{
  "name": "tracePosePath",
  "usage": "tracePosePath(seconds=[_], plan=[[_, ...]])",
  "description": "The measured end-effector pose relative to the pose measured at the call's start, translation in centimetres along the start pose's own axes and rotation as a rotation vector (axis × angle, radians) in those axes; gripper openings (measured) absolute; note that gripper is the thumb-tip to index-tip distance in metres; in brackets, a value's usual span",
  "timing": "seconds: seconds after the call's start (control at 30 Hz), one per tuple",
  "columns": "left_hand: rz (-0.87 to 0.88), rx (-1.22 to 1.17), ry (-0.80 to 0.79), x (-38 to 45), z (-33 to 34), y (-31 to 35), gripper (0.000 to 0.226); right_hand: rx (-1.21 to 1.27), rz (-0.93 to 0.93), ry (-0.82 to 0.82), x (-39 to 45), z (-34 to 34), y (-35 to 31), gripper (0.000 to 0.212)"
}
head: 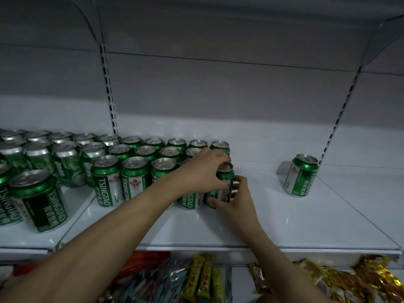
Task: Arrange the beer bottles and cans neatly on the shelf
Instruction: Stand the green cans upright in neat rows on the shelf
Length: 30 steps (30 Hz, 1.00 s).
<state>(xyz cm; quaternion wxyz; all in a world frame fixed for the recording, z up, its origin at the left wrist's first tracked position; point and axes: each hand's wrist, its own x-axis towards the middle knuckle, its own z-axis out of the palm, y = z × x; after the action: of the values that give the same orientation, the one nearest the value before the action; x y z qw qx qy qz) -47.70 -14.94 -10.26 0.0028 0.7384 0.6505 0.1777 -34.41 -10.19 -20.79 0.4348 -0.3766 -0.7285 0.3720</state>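
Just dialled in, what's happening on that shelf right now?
A person is lining up green beer cans on the white shelf. Both hands are on one can at the right end of the front row: the left hand grips it from the top and side, the right hand holds its lower part. Rows of cans stand to the left. One lone can stands apart, further right.

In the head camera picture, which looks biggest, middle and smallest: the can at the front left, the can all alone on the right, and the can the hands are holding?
1. Front-left can, largest, but nearest the camera.
2. Lone can.
3. Held can, partly hidden by the left hand and right hand, so unsure.
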Motion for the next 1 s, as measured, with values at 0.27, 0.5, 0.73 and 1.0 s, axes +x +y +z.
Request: tracePosePath(seconds=[0.27,0.5,0.73,1.0], plan=[[0.017,-0.016,0.158,0.1,0.2,1.7,0.059,0.047,-0.024,-0.07,-0.5,-0.5,-0.6,0.067],[0.086,-0.237,0.268,2.2,0.5,6.2,0.046,0.096,-0.079,0.062,0.2,-4.7,-0.8,0.021],[-0.093,-0.561,0.265,6.5,4.5,10.3,0.047,0.033,-0.014,0.401,2.4,-11.5,2.0,0.013],[-0.22,-0.718,0.107,12.4,8.7,12.7,0.066,-0.093,0.175,0.445,4.0,-16.6,6.5,0.057]])
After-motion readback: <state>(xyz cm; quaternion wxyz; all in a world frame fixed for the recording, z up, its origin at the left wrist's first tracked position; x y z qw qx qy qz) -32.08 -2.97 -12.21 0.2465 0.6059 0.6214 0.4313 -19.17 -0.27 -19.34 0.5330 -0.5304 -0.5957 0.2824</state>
